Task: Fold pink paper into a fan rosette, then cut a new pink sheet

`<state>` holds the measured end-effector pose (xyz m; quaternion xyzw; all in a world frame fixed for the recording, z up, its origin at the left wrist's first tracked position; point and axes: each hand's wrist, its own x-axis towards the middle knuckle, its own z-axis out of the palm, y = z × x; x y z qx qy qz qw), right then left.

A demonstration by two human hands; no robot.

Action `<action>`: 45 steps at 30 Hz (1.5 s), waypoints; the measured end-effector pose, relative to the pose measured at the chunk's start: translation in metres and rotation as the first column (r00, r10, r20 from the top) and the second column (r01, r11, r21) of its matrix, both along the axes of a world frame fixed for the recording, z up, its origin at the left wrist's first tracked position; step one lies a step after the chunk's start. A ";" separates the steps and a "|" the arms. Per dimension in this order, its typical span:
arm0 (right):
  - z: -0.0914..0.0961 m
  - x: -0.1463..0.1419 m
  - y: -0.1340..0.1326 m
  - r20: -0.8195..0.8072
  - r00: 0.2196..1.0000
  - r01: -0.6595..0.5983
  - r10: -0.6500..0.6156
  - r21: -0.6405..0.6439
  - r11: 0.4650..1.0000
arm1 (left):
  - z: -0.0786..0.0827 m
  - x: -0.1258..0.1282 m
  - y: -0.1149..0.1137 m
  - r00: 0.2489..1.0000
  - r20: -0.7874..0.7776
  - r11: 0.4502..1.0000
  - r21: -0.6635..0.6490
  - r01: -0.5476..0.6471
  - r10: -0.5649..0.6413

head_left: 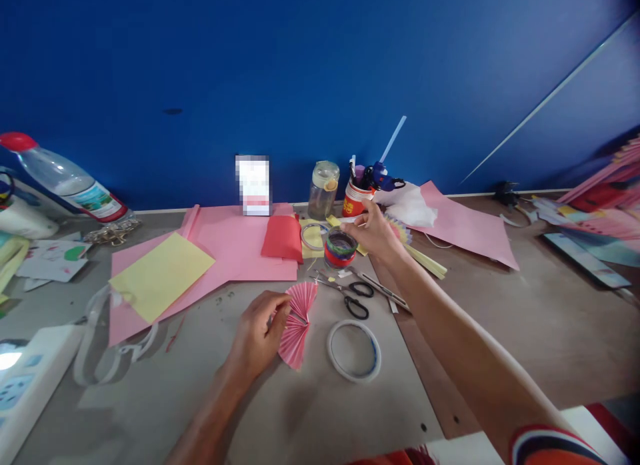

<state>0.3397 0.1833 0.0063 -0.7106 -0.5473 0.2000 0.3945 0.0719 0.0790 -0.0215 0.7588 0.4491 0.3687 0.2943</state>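
Note:
My left hand [257, 335] is closed on a pink pleated paper fan [297, 323], pinching it at its middle just above the table. My right hand [373, 233] reaches forward to a stack of coloured tape rolls [340, 249]. Its fingers curl at the stack's top right rim. Whether they grip the stack or something small I cannot tell. A white tape ring [354, 350] lies flat to the right of the fan. Black-handled scissors [350, 295] lie between the ring and the stack.
Pink sheets [235, 251], a yellow sheet [160, 275] and a red folded paper [283, 238] lie at the left and centre. A glass jar [323, 189] and a pen cup [356, 197] stand by the blue wall. A plastic bottle [65, 178] lies far left, another pink sheet [467, 228] at right.

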 end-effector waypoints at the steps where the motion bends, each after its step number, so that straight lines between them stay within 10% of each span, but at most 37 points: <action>1: 0.002 0.000 0.003 -0.033 0.999 0.029 -0.029 0.007 1.000 | -0.001 0.000 0.000 1.000 0.002 1.000 0.001 0.000 0.000; 8: 0.030 0.000 -0.055 -0.259 0.966 0.080 0.018 0.363 0.929 | -0.007 -0.004 0.001 1.000 0.018 0.998 0.064 -0.022 0.021; 11: 0.029 0.001 -0.106 -0.158 0.950 -0.257 0.268 0.088 0.962 | -0.006 -0.005 0.000 0.999 -0.010 0.997 0.067 -0.034 0.035; 14: 0.010 -0.006 -0.144 0.061 0.829 -0.541 0.557 -0.168 0.824 | -0.002 -0.003 -0.003 0.999 -0.032 0.996 0.085 -0.033 0.036; 18: -0.018 -0.024 -0.157 0.415 0.711 -0.493 0.567 -0.280 0.824 | 0.003 0.001 -0.006 0.999 -0.035 0.993 0.119 0.022 -0.018; 24: -0.011 -0.033 -0.143 0.536 0.658 -0.602 0.530 -0.048 0.797 | 0.004 0.005 -0.009 0.996 0.050 0.997 0.042 0.065 -0.068; 30: 0.004 -0.045 -0.132 0.361 0.653 -0.757 0.665 0.329 0.565 | 0.010 0.004 -0.014 0.915 0.353 0.889 -0.331 0.317 -0.195; 35: 0.001 -0.054 -0.120 -0.087 0.686 -0.701 0.722 0.187 0.689 | 0.008 -0.001 -0.015 0.851 0.515 0.742 -0.529 0.413 -0.106; 40: -0.003 -0.047 -0.104 -0.605 0.334 -0.815 0.723 0.201 0.544 | 0.011 -0.008 -0.009 0.667 0.744 0.783 -0.389 0.485 -0.043; 45: -0.019 -0.045 -0.098 -0.721 0.167 -0.778 0.672 0.323 0.539 | 0.011 -0.011 -0.006 0.717 0.693 0.752 -0.434 0.496 -0.073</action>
